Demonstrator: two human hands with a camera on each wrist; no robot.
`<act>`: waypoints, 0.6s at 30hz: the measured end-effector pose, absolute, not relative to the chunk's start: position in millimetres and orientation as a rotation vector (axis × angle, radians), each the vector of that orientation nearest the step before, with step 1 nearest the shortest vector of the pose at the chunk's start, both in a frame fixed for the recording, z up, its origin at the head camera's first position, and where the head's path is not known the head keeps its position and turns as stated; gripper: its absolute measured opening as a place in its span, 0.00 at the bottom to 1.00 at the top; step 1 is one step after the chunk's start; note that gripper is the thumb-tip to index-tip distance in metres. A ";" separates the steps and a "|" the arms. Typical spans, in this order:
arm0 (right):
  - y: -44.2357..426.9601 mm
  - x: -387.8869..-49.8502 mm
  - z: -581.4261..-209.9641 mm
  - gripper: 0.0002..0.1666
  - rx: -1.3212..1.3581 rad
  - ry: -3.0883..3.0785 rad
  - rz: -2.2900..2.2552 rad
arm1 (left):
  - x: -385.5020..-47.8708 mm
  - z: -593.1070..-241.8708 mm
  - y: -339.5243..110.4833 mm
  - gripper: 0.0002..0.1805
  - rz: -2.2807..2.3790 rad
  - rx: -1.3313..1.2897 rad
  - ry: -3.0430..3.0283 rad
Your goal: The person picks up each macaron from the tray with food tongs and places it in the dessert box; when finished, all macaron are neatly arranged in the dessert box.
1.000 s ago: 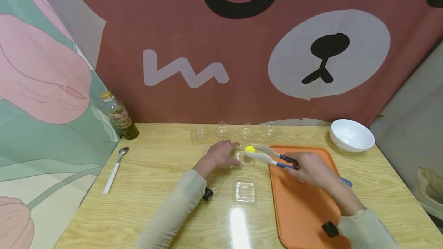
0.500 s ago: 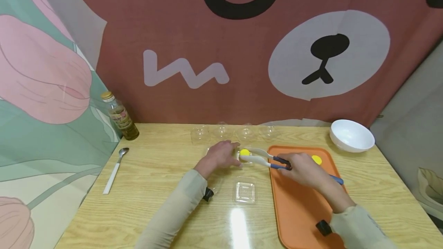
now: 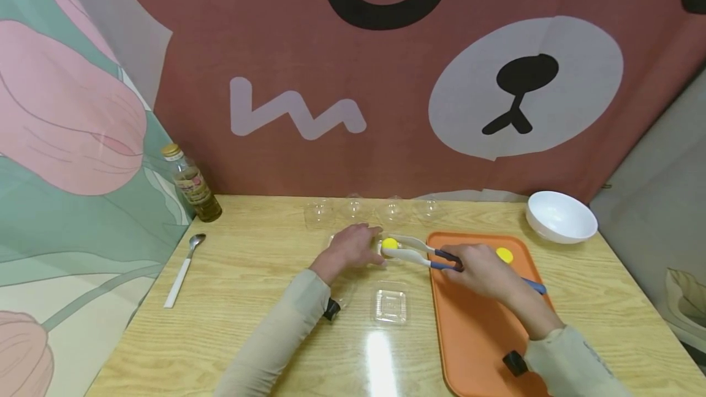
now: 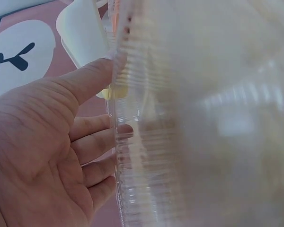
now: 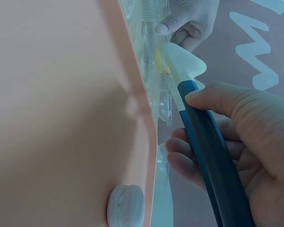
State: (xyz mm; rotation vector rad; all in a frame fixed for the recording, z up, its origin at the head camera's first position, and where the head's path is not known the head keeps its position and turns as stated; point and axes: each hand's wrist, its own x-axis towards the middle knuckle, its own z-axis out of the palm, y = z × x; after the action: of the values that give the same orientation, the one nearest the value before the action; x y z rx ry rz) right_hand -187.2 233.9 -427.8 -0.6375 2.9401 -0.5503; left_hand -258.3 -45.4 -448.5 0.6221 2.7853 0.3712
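My right hand grips tongs with pale heads and dark and blue handles. Between the tong heads sits a yellow macaron, low in a small clear plastic box; whether the tongs still squeeze it I cannot tell. At the left of that box is my left hand, thumb and fingers spread. In the left wrist view its thumb lies against the clear plastic, and fingertips show through it. A second yellow macaron lies on the orange tray; a pale macaron shows in the right wrist view.
Another clear box stands nearer me. Clear domed plastic pieces line the back. A white bowl is at back right; an oil bottle and a spoon are at left. A curtain hangs behind.
The tongs moved left and slightly down, taking the yellow macaron into the box, then stayed there. The macaron on the tray came into sight as my right hand shifted. My left hand stayed put.
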 end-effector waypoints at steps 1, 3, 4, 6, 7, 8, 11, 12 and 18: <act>233.8 -187.0 -428.1 0.22 -0.643 2.940 -0.552 | -258.3 -448.6 -45.4 0.47 0.369 0.625 2.788; 233.8 -186.4 -428.3 0.21 -0.649 2.941 -0.558 | -258.8 -449.5 -45.4 0.47 0.362 0.630 2.795; 233.9 -186.6 -428.6 0.21 -0.652 2.942 -0.562 | -259.1 -449.9 -45.4 0.47 0.362 0.632 2.799; 234.2 -186.6 -428.8 0.21 -0.667 2.948 -0.565 | -259.4 -450.2 -45.3 0.46 0.359 0.635 2.803; 234.4 -186.8 -429.0 0.21 -0.665 2.950 -0.564 | -259.5 -450.3 -45.1 0.46 0.360 0.634 2.805; 234.6 -186.8 -429.1 0.21 -0.664 2.952 -0.564 | -259.6 -450.4 -45.0 0.47 0.361 0.632 2.805; 235.4 -186.8 -429.6 0.21 -0.664 2.951 -0.565 | -258.9 -449.4 -44.6 0.47 0.368 0.631 2.803; 235.6 -186.8 -429.9 0.21 -0.659 2.949 -0.566 | -258.6 -449.1 -44.5 0.47 0.371 0.631 2.804; 237.1 -185.7 -429.5 0.20 -0.656 2.953 -0.557 | -258.6 -448.6 -44.0 0.47 0.350 0.633 2.805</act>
State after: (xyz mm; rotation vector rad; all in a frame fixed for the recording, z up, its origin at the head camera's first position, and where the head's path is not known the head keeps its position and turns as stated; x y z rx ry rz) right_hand -185.7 237.1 -429.5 -0.6561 2.9527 -0.5571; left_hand -258.6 -44.0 -448.6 0.6335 2.8050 0.3495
